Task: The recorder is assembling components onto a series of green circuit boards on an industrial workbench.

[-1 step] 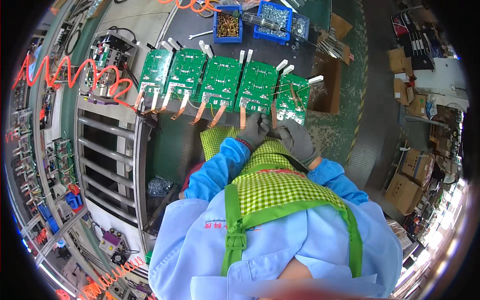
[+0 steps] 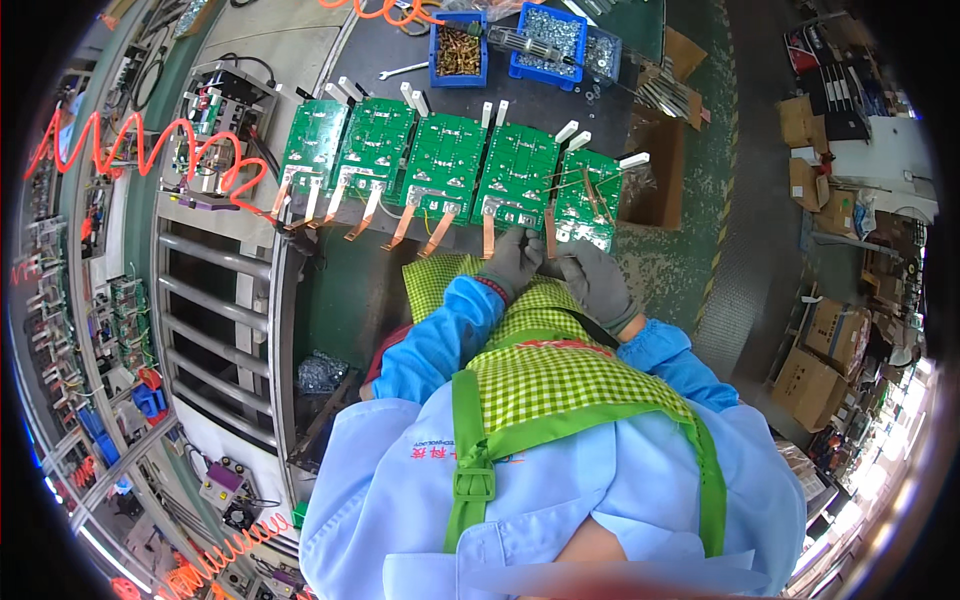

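At centre frame, a gloved left hand (image 2: 512,262) and right hand (image 2: 592,280) are apparently pinching a thin copper strip (image 2: 550,232) beneath the rightmost green circuit board (image 2: 586,202), stiff yet fragile, best edge-held.

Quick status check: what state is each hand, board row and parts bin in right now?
Left hand: gloved, fingers on a copper strip.
Right hand: gloved, at the rightmost board's lower edge.
Green circuit boards: five in a row, copper strips hanging off the bench edge.
Blue bins: open, holding small hardware.
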Demonstrator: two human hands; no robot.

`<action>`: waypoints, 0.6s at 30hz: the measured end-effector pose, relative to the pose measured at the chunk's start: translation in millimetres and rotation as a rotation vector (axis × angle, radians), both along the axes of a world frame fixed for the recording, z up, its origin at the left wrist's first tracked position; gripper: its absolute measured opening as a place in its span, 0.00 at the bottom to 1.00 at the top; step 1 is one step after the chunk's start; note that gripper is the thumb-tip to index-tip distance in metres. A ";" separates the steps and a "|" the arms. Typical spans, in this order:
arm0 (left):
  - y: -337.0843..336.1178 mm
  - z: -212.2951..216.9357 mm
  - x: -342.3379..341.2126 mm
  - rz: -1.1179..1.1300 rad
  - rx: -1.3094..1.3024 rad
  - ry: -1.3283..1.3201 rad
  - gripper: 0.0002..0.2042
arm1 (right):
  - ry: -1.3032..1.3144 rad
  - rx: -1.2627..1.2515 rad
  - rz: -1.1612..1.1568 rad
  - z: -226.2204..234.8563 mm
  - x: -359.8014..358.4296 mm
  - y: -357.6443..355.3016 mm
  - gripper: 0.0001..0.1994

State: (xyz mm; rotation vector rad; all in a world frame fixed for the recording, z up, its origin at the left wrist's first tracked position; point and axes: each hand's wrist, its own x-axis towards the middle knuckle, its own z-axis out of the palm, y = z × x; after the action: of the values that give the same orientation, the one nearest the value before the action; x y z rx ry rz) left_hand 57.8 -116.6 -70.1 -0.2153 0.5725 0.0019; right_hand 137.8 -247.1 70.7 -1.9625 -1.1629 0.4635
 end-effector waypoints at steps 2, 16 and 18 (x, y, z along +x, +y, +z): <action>-4.0 -6.2 -3.2 -0.019 0.029 0.048 0.08 | -0.008 -0.024 0.011 -3.0 -3.7 -4.7 0.07; -7.5 5.0 -4.8 0.049 0.154 0.009 0.10 | -0.121 -0.006 0.063 -22.9 -11.2 -6.0 0.07; -3.2 -3.4 -14.9 0.044 0.158 -0.099 0.12 | -0.110 -0.007 0.067 -26.3 -14.0 -3.1 0.08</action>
State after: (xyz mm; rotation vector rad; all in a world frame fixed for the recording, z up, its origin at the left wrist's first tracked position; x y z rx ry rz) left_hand 42.9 -119.8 -73.5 -0.0740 0.4666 0.0782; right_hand 123.8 -250.2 44.3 -1.9808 -1.3007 0.3979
